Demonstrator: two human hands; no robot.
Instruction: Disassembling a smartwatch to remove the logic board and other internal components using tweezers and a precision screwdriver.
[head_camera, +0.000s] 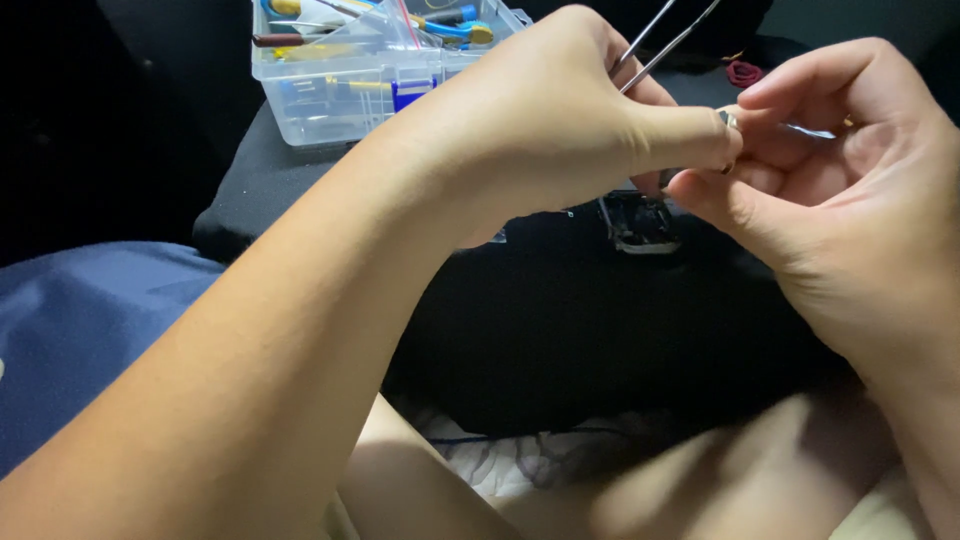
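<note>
My left hand (560, 120) is closed around thin metal tweezers (655, 40), whose two prongs stick up and to the right above my knuckles. My right hand (840, 190) meets it thumb to thumb and pinches a small metal piece (729, 119) between thumb and fingers. A thin silvery sliver shows in my right palm (808, 131). Below the hands a small dark mechanical part with a metal frame (640, 225) lies on the black surface (560, 330).
A clear plastic organiser box (350, 75) with screwdrivers and small tools stands at the back left. A small dark red object (743, 72) lies at the back right. Blue fabric (90, 320) covers the left; my legs are at the bottom.
</note>
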